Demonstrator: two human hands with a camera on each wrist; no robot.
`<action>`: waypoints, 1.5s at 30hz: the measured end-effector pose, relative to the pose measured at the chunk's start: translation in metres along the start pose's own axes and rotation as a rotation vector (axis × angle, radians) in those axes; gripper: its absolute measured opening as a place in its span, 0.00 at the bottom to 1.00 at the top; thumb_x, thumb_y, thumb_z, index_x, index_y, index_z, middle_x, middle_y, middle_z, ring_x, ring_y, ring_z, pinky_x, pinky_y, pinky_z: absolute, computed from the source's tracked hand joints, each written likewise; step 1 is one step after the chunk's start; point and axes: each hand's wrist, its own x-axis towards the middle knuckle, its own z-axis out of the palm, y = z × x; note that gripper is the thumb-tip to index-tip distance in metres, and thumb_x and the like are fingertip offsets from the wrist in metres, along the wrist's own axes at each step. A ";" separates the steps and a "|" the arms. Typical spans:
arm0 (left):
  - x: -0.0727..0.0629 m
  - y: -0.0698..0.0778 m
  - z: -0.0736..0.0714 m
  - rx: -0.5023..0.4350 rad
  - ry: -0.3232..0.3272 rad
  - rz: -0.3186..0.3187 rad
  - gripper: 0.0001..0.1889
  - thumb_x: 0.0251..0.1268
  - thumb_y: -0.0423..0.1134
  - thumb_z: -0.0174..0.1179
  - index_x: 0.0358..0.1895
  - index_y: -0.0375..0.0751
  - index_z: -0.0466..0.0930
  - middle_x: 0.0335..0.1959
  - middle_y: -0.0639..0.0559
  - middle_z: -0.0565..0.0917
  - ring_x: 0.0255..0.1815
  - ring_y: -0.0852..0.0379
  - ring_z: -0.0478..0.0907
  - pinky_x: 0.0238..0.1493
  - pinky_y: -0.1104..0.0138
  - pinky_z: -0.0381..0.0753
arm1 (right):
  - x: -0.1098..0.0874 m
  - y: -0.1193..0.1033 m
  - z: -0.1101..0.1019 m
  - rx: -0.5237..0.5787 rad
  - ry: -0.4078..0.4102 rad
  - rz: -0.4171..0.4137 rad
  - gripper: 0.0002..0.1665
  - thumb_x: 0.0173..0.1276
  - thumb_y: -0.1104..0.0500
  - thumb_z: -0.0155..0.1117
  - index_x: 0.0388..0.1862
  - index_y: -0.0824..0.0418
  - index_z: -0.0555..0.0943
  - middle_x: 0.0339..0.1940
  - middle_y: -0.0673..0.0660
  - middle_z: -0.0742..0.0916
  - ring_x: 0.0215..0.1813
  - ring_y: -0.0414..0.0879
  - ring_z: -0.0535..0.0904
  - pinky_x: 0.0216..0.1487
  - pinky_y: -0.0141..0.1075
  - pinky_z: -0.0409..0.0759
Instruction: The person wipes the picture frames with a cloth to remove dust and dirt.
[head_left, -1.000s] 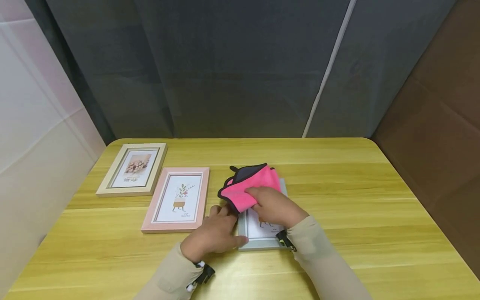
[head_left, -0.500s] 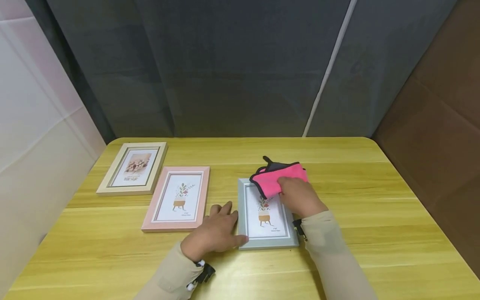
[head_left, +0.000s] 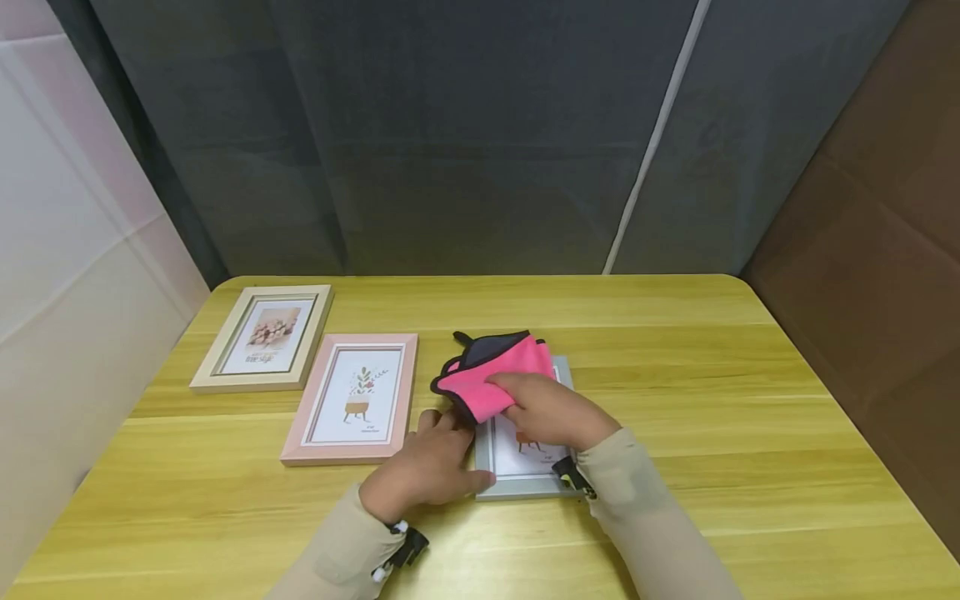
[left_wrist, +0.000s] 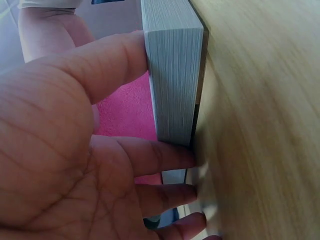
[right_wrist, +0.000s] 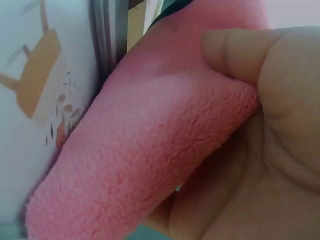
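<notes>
A grey-blue picture frame point(head_left: 525, 487) lies face up on the table, its upper part covered by a pink cloth point(head_left: 483, 385) with black trim. My right hand point(head_left: 558, 408) pinches the cloth between thumb and fingers, above the frame's picture. The right wrist view shows the fluffy pink cloth point(right_wrist: 135, 135) folded over the fingers and against the picture. At the frame's left side rests my left hand point(head_left: 431, 467). Its thumb touches the rim near the lower left corner, and its fairly straight fingers lie along the grey side edge point(left_wrist: 175, 75). Cloth partly hides the fingertips in the head view.
Left of the hands, a pink picture frame point(head_left: 311, 442) lies face up, close to my left fingers. Farther back on the left is a cream picture frame point(head_left: 247, 387). All lie on a wood-grain table point(head_left: 712, 375), with a dark curtain point(head_left: 480, 142) behind it.
The right hand moved the cloth right and up across the frame, then back left and down, over the upper left part again. The left hand and the frames have stayed in place.
</notes>
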 end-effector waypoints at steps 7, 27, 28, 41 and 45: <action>0.000 0.001 0.000 0.024 -0.017 -0.007 0.43 0.59 0.59 0.66 0.69 0.29 0.68 0.75 0.35 0.60 0.66 0.33 0.59 0.61 0.42 0.69 | -0.006 0.001 -0.005 -0.080 0.046 0.149 0.28 0.74 0.65 0.54 0.72 0.62 0.70 0.69 0.57 0.77 0.69 0.51 0.71 0.70 0.47 0.66; -0.001 0.002 -0.001 0.008 -0.034 -0.033 0.40 0.61 0.58 0.65 0.68 0.30 0.71 0.74 0.32 0.60 0.69 0.32 0.58 0.63 0.38 0.65 | -0.005 0.018 -0.007 -0.327 0.134 0.238 0.23 0.76 0.61 0.53 0.67 0.66 0.74 0.63 0.64 0.80 0.65 0.61 0.75 0.67 0.52 0.69; -0.001 0.001 0.000 0.007 -0.033 -0.031 0.40 0.61 0.58 0.65 0.68 0.31 0.71 0.74 0.32 0.60 0.68 0.33 0.58 0.62 0.38 0.66 | -0.003 0.014 -0.004 -0.329 0.133 0.213 0.23 0.76 0.61 0.53 0.67 0.65 0.74 0.63 0.63 0.80 0.65 0.60 0.75 0.67 0.52 0.69; -0.001 0.006 0.006 0.051 0.027 -0.023 0.44 0.63 0.61 0.61 0.73 0.31 0.64 0.74 0.29 0.57 0.68 0.27 0.55 0.58 0.34 0.66 | -0.001 -0.003 0.002 -0.095 0.055 0.062 0.27 0.72 0.66 0.55 0.70 0.62 0.72 0.62 0.56 0.81 0.57 0.49 0.76 0.66 0.45 0.71; -0.001 0.007 0.008 0.053 0.031 -0.029 0.43 0.66 0.61 0.59 0.72 0.30 0.64 0.74 0.26 0.56 0.68 0.26 0.55 0.57 0.34 0.65 | 0.001 0.002 0.004 -0.144 0.082 0.051 0.25 0.73 0.66 0.55 0.69 0.62 0.73 0.62 0.57 0.81 0.64 0.51 0.75 0.68 0.46 0.69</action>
